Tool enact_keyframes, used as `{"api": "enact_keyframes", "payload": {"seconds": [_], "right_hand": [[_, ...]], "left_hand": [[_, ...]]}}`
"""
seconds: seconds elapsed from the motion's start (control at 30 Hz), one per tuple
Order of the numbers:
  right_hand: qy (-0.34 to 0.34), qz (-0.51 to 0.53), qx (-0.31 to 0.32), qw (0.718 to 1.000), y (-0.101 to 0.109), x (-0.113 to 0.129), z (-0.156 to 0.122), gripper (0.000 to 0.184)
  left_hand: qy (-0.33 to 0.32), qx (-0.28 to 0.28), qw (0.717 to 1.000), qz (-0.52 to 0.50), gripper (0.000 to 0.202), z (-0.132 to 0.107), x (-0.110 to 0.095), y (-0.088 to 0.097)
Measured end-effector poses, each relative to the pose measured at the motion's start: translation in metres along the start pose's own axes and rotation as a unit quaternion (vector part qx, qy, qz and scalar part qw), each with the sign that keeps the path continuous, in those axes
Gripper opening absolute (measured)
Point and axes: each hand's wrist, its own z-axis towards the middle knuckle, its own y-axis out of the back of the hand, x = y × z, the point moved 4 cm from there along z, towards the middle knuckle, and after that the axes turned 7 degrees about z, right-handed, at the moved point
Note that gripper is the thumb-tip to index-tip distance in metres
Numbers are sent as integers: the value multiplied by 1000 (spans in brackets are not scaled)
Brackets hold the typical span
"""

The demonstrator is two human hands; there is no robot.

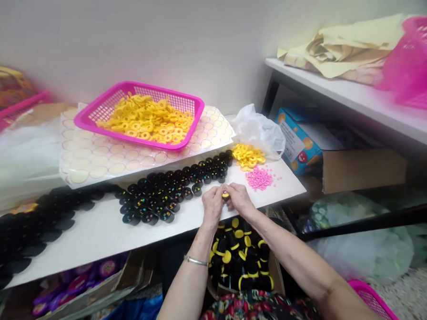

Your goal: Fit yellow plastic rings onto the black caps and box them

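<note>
My left hand (213, 205) and my right hand (238, 198) meet over the front edge of the white table (98, 230). Together they pinch a small yellow ring piece (225, 194) with a pink dot on it. Just left of my hands lies a cluster of small black caps (172, 189) with coloured specks inside. A loose pile of yellow rings (247, 156) and a heap of tiny pink beads (259, 178) lie just beyond my right hand. Below my wrists a cardboard box (242, 259) holds several black pieces capped in yellow.
A pink basket (94, 118) full of yellow rings sits on sheets of round stickers (92, 156) at the back. A white plastic bag (258, 129), a blue carton (296, 140) and a cardboard box (363, 170) lie to the right. More black caps (19, 240) spread along the left.
</note>
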Motion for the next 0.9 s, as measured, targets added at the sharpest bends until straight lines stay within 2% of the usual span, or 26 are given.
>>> {"api": "enact_keyframes", "payload": {"seconds": [0.13, 0.17, 0.27, 0.4, 0.5, 0.63, 0.73, 0.8, 0.9], "right_hand": [[6, 7, -1, 1000, 4, 7, -5, 23], [16, 11, -3, 1000, 6, 8, -7, 24], [35, 70, 23, 997, 15, 7, -19, 33], [24, 209, 139, 968, 33, 1, -45, 40], [-9, 240, 220, 946, 44, -8, -66, 51], [-46, 256, 252, 932, 49, -18, -80, 57], [-48, 234, 265, 934, 50, -18, -83, 60], [-60, 191, 285, 937, 50, -17, -85, 59], [-93, 134, 296, 941, 51, -20, -90, 53]], "left_hand": [[-43, 118, 992, -6, 38, -8, -6, 3], [-62, 130, 990, 2, 42, -11, -8, 4], [-109, 100, 988, 42, 38, -21, -14, 9], [-139, 83, 986, 49, 31, -41, -23, 12], [-189, 90, 974, 83, 29, -59, -32, 14], [-293, 111, 932, 180, 23, -80, -40, 11], [-382, 160, 873, 256, 18, -98, -41, 3], [-419, 187, 840, 291, 18, -109, -38, -3], [-431, 184, 828, 309, 20, -119, -30, -7]]}}
